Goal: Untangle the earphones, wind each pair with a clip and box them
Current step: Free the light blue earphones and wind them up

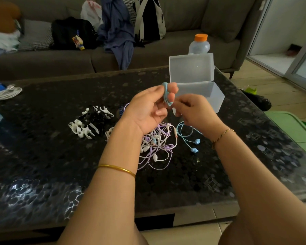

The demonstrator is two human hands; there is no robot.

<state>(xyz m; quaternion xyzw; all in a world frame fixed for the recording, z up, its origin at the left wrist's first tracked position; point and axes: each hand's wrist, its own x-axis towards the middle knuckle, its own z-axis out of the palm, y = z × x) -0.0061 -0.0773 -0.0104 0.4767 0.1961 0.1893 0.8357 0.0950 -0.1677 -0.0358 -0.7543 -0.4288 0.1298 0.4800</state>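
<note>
Head view puts me mid-wind on one pair, as I read it. The blue earphones (167, 95) are looped in a tight coil round raised fingers of the left hand (148, 108), just above frame centre. The right hand (193, 110), close beside it at three o'clock, has its fingertips bunched at the foot of the coil, pinching the cord as far as I can tell. The loose cord drops behind the right wrist to the table (42, 156), where the two earbuds (194, 150) lie at five o'clock from the hands. The clear box (217, 99) stands open at two o'clock from the hands, and I see nothing inside it, though its walls are cloudy. I judge the next move calls for taking up the last slack without letting the coil slip off the fingers, then fetching one of the black and white clips (89, 122) heaped at eight o'clock. The tangle (157, 145) of purple and white pairs lies at six o'clock, not yet sorted. Hidden from me are the right hand's exact grip, the plug end, and how many pairs the tangle holds, since the left forearm covers part of it. A small white coil (109, 132) beside the clips may be a wound pair, but I cannot tell.
</note>
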